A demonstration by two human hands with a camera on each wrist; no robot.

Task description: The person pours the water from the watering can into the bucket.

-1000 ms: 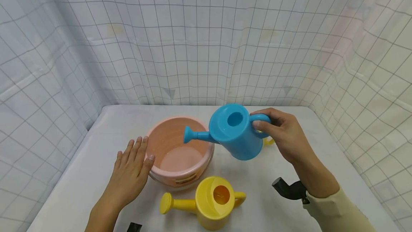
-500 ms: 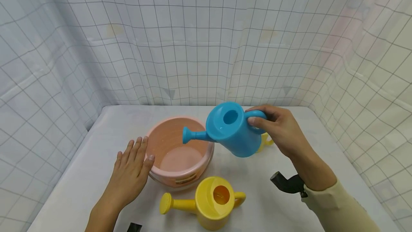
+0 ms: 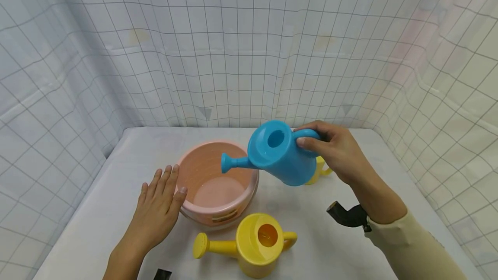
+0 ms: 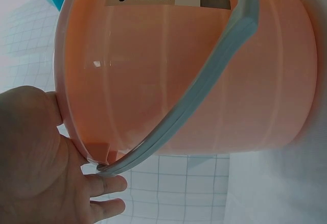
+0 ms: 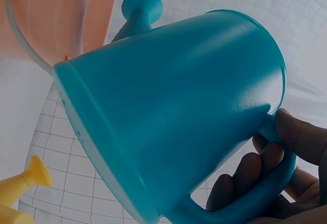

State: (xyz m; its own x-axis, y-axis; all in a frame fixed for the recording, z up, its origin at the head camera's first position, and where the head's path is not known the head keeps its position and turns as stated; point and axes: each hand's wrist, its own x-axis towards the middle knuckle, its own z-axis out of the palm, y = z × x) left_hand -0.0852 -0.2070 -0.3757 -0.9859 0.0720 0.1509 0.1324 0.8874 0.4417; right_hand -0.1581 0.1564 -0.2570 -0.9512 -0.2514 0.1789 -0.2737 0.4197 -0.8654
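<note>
A blue watering can hangs in the air, its handle gripped by my right hand. It tilts to the left, and its spout reaches over the right side of a pink bucket. In the right wrist view, fingers curl round the can's handle. My left hand lies with straight fingers against the bucket's left rim; the left wrist view shows the hand touching the rim where the grey bail handle joins. No flow from the spout is visible.
A yellow watering can stands in front of the bucket, its spout to the left. Behind the blue can, partly hidden, is a smaller yellow thing with a handle. Grid-patterned curtains enclose the white table.
My right hand has raised the blue watering can slightly and moved it left, tipping it further. More of the yellow thing behind shows. My left hand, the bucket and the yellow watering can stay put.
</note>
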